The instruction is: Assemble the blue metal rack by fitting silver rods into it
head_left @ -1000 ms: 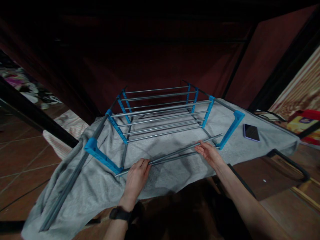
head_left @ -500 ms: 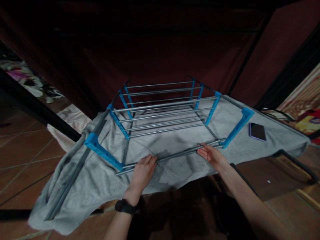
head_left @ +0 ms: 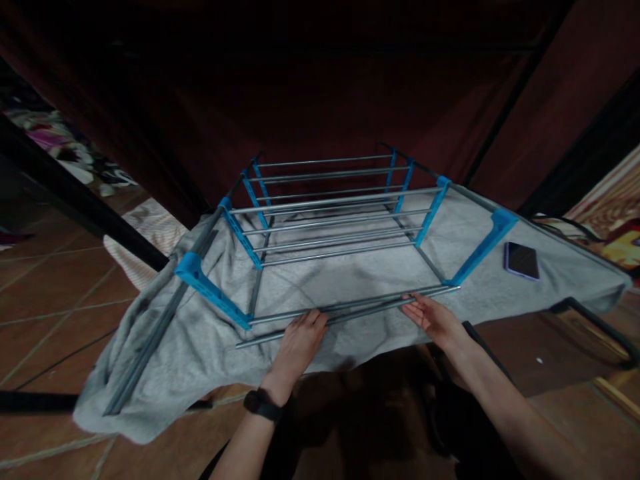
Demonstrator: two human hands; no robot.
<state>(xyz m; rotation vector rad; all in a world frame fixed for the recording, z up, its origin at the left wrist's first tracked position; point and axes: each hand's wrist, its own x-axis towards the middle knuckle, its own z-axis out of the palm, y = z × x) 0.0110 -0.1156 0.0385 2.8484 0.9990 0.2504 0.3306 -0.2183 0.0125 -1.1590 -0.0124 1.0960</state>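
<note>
A rack of grey metal rods and blue plastic side brackets (head_left: 213,292) lies on a grey cloth (head_left: 350,280). My left hand (head_left: 300,340), a black watch on its wrist, rests with curled fingers on a loose grey rod (head_left: 360,311) near the rack's front. My right hand (head_left: 433,319) touches the same rod further right, fingers stretched along it. That rod runs beside another one set between the two front brackets, its right end near the right bracket (head_left: 480,250).
A dark phone (head_left: 521,260) lies on the cloth at the right. Black frame bars and dark red fabric rise behind. Tiled floor and a striped cloth (head_left: 145,233) lie at the left, colourful packages (head_left: 620,243) at the far right.
The loose rod has swung from a slant to lie nearly parallel with the front rod. Both hands moved with it, slightly right and toward the near edge. The camera shifted too.
</note>
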